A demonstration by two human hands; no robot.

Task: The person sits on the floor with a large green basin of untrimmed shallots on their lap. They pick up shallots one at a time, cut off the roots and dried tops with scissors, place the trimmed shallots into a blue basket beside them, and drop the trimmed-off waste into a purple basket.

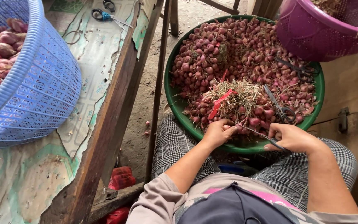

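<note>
down at the near rim of the green basin (175,101), the left hand (218,132) is closed around a shallot (228,127) pinched at its fingertips, though the bulb is mostly hidden by the fingers, so i can't tell quite how much of it is gripped. just to its right, the right hand (291,137) is curled around the handles of a pair of scissors (258,134), whose thin blades point left toward the shallot and seem to reach it; whether the blades are parted or shut is hard to say from here. the basin rests on the person's lap, on checked trousers (172,143), and is heaped with small red shallots (228,49), a tangle of dry stalks and roots (241,93) lying near the front with a red ribbon strip (220,103) across it. a second pair of dark scissors (280,105) lies on the heap just beyond the right hand, and another pair (299,68) farther back. a purple basket (320,29) overlaps the far right rim. to the left, a blue perforated basket (38,87) holding trimmed shallots sits on a worn table (100,62), with blue-handled scissors (106,15) at its far end.
</note>
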